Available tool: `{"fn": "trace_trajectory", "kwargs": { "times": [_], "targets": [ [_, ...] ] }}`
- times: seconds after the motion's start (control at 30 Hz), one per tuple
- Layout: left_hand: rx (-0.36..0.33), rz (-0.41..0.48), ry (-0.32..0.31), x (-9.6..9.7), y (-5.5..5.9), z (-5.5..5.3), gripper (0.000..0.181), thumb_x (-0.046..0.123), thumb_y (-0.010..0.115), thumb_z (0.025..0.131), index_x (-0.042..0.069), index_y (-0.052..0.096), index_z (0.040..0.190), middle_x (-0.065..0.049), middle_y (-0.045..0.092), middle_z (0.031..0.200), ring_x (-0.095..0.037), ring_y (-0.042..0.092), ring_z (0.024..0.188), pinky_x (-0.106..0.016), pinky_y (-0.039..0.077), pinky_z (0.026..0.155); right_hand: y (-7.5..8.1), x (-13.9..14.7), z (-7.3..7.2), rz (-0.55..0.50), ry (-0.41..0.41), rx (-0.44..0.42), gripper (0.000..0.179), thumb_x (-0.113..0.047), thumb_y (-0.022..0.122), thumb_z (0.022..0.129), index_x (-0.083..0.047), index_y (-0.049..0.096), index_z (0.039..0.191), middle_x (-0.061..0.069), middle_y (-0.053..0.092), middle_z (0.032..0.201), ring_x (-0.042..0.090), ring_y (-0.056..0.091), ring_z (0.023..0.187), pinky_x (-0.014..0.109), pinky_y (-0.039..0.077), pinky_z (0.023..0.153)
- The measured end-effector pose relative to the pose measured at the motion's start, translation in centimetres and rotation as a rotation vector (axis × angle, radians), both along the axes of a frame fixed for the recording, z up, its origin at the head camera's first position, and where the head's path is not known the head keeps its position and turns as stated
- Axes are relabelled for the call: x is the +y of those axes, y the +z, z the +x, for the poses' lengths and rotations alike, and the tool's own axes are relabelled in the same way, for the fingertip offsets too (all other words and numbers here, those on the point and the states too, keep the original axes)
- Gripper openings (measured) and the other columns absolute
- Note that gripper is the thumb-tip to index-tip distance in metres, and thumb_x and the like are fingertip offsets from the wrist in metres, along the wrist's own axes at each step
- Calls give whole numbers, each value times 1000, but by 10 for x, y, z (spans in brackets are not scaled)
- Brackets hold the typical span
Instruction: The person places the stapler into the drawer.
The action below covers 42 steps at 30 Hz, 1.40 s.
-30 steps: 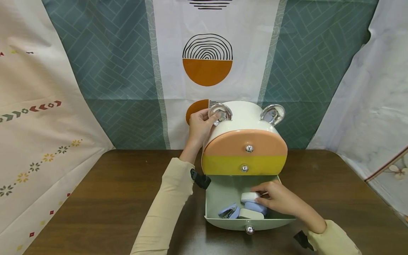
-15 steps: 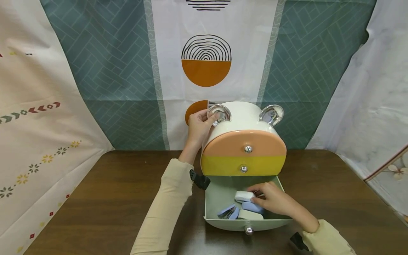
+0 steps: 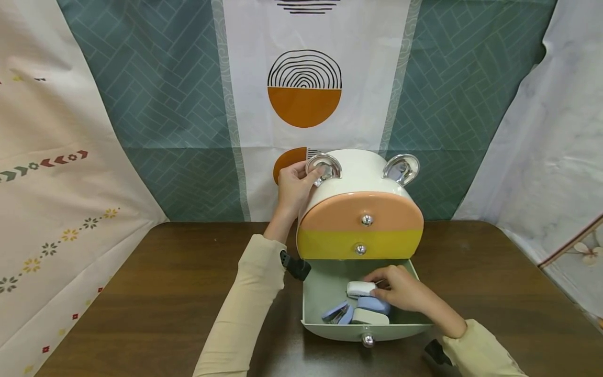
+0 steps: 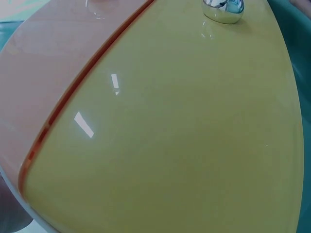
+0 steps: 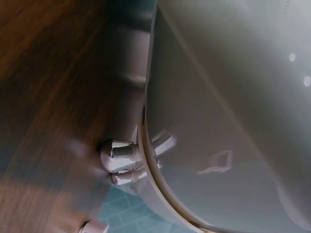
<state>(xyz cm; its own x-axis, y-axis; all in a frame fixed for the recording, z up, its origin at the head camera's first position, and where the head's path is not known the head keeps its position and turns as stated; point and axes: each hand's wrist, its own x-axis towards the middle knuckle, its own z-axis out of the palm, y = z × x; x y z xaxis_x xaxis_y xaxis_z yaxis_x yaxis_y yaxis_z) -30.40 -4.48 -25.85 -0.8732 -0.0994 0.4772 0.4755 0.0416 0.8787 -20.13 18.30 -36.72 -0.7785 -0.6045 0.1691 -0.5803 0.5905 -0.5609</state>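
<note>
From the head view, the left hand [image 3: 293, 187] is up on the little bear-shaped drawer box [image 3: 360, 178], fingers curled around its left chrome ear [image 3: 324, 167], so that grip is wrapped on the ear. The bottom green drawer [image 3: 325, 285] is pulled out over the brown table [image 3: 155, 293]. The right hand [image 3: 400, 290] is down inside it, fingers closed around a small white stapler [image 3: 360, 288]. That stapler sits on top of a light blue one [image 3: 374, 305], with a pale green one [image 3: 369, 317] in front and a blue stapler [image 3: 338, 313] lying to the left, all inside the drawer. The peach drawer [image 3: 360, 212] and yellow drawer [image 3: 360, 244] above are shut.

Left wrist view is basically just glossy drawer fronts up close: yellow front [image 4: 184, 131], peach front [image 4: 53, 63], and a chrome knob [image 4: 222, 9] at the top edge. No hand visible there.

Right wrist view is blurry: the green drawer's outer front [image 5: 223, 116], its chrome knob [image 5: 119, 156], and dark table wood [image 5: 48, 97] beside it.
</note>
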Motion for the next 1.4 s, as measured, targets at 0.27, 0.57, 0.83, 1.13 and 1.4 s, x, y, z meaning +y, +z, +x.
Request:
{"fn": "trace_trajectory", "kwargs": {
  "times": [0.27,0.57,0.83,1.13,1.4],
  "targets": [
    [7,-14,9,0,0,-1,21,11,70,80,-4,69,94,-17,68,84,-6,59,65,-18,45,56,0,1,-1,12,-14,-3,19,0,66,77,4,68,95,11,68,90,16,65,77,26,52,64],
    [-6,-8,6,-1,0,0,20,11,70,80,-4,69,93,-15,68,79,-5,57,62,-18,44,54,6,5,5,-37,-6,-80,22,-4,65,80,6,66,100,11,68,92,16,65,80,26,51,67],
    [5,-21,10,-1,1,0,19,11,69,79,-4,69,92,-15,68,79,-4,56,61,-18,43,53,29,27,17,-83,-59,-78,28,-11,66,83,5,65,105,17,66,101,22,65,88,23,51,70],
    [1,-6,1,-1,1,0,20,10,69,80,-5,68,93,-16,68,81,-5,57,63,-18,43,53,50,65,27,-107,-213,-78,35,-19,66,83,4,63,109,16,66,102,6,63,87,22,51,66],
    [-4,-7,3,-1,1,-1,20,10,70,79,-5,68,93,-16,68,81,-5,57,62,-18,44,53,48,96,15,-131,-328,23,32,-15,68,81,3,63,108,16,66,99,-2,61,82,20,50,64]
  ]
}}
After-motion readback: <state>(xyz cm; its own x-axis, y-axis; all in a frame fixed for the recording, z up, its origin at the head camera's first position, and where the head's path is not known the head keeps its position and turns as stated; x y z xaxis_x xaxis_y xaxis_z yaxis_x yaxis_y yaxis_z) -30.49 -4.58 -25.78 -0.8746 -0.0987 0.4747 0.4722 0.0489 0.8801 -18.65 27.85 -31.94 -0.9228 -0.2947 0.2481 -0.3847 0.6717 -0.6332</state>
